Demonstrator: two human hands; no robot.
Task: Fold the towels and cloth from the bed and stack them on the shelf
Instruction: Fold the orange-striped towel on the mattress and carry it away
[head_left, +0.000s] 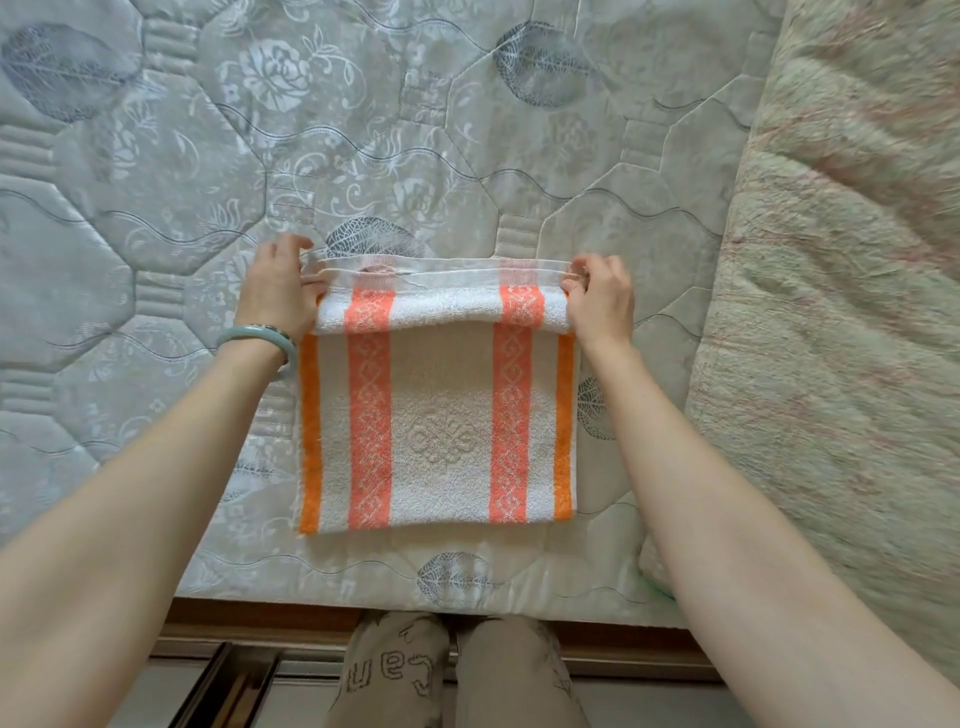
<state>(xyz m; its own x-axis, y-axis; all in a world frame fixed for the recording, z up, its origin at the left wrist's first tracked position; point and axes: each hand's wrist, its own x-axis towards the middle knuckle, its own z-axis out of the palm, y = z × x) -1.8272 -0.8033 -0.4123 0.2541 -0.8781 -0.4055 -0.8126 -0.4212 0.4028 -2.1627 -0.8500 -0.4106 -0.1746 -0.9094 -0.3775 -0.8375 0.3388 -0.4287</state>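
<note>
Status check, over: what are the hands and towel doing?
Left hand and right hand pinching far towel corners. Striped towel flat on mattress, mid-fold. Nothing in the way.

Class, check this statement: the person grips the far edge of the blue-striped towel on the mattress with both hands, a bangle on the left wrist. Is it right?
Not quite: the stripes are orange, not blue. The head view shows the left hand and right hand gripping the far edge of the orange-striped towel on the mattress, with a bangle on the left wrist.
</note>
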